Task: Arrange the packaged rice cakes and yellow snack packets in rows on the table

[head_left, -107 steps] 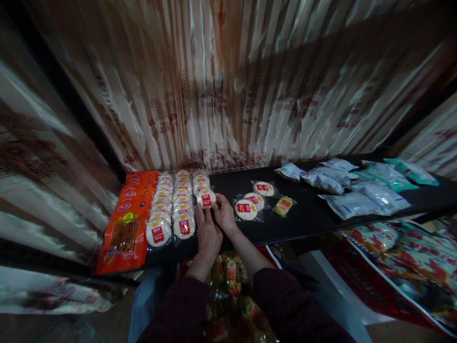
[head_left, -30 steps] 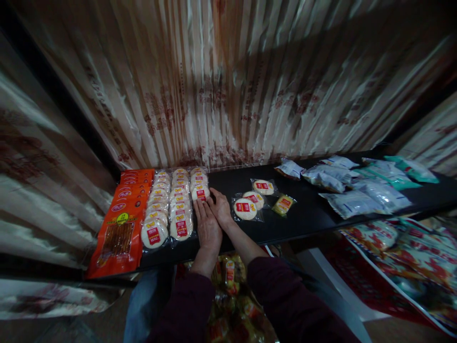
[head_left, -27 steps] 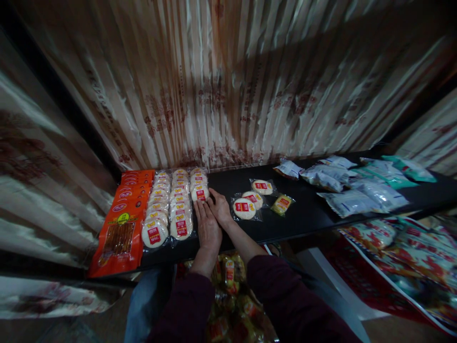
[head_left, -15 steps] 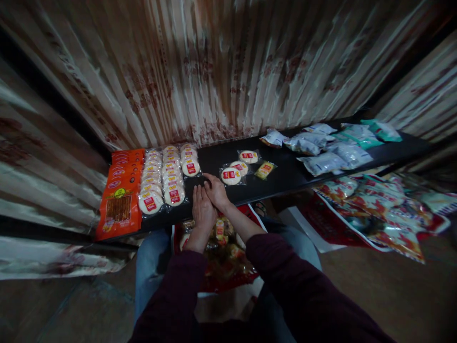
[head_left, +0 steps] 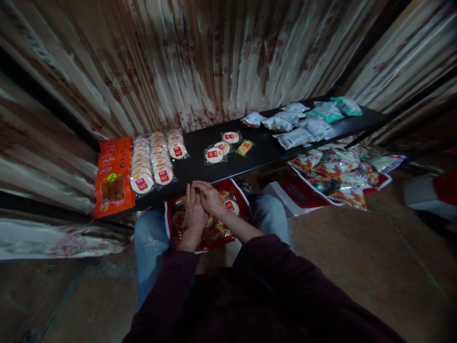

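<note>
My left hand (head_left: 193,213) is at the front edge of the black shelf (head_left: 200,174), over an open red bag (head_left: 246,209) on my lap. Its fingers lie stretched out, and nothing shows in them. My right hand (head_left: 210,199) rests against it, fingers extended and lightly bent across the left fingertips; no held thing is visible. Wrapped round rice crackers (head_left: 231,206) and small yellow packets fill the bag. On the shelf, packed rice crackers (head_left: 163,174) overlap in three rows. A few loose rice crackers (head_left: 214,155) lie farther right, beside a yellow packet (head_left: 244,147).
Orange snack packs (head_left: 113,193) lie at the shelf's left end. Silver and green pouches (head_left: 316,127) cover its right part. Below, another red bag (head_left: 303,193) holds several printed snack packets (head_left: 337,166). A patterned curtain (head_left: 214,62) hangs behind.
My joined hands have drawn back from the shelf top toward my lap, now over the red bag. The camera view has shifted. The rows on the shelf look the same.
</note>
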Demonstrator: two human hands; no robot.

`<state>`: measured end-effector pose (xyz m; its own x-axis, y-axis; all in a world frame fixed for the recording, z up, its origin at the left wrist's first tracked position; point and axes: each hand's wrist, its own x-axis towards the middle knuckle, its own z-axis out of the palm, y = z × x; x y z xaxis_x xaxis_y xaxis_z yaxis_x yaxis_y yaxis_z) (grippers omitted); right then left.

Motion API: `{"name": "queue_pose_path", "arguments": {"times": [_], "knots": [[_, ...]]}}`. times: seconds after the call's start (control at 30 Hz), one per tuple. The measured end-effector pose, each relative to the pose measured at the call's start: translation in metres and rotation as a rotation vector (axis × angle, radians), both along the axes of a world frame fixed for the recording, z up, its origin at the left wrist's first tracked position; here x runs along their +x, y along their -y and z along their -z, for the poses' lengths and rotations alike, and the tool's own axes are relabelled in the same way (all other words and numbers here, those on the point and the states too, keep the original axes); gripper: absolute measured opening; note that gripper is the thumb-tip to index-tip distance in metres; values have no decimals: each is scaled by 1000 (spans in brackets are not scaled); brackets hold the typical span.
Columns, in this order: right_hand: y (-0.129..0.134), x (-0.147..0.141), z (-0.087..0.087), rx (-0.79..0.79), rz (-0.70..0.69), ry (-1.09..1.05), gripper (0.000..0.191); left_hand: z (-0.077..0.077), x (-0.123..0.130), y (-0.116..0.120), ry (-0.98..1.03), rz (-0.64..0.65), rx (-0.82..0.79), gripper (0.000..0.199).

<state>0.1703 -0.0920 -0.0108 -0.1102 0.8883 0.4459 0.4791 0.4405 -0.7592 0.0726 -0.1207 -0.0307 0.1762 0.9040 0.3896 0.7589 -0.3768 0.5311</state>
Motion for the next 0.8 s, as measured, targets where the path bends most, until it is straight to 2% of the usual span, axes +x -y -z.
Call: {"name": "queue_pose_path", "arguments": {"times": [0.07, 0.13, 0.3, 0.37, 0.43, 0.57, 0.63, 0.8], "knots": [[18, 7, 9, -22, -14, 20, 44, 5, 2, 16, -14, 17, -83, 48], [36, 17, 21, -110, 29, 62, 41, 12, 2, 35, -43, 39, -188, 49], [73, 53, 46, -471, 261, 253, 33, 27, -10, 75, -210, 172, -480, 45], [80, 66, 49, -567, 345, 312, 31, 31, -16, 85, -266, 230, -561, 49], [82, 74, 49, -586, 439, 349, 32, 33, -20, 91, -299, 263, -603, 54], [77, 79, 48, -669, 602, 383, 36, 34, -21, 94, -270, 243, -594, 48], [74, 80, 49, -752, 635, 374, 37, 33, -22, 91, -219, 157, -556, 42], [68, 81, 55, -816, 641, 372, 39, 28, -38, 78, -89, -392, -317, 38]]}}
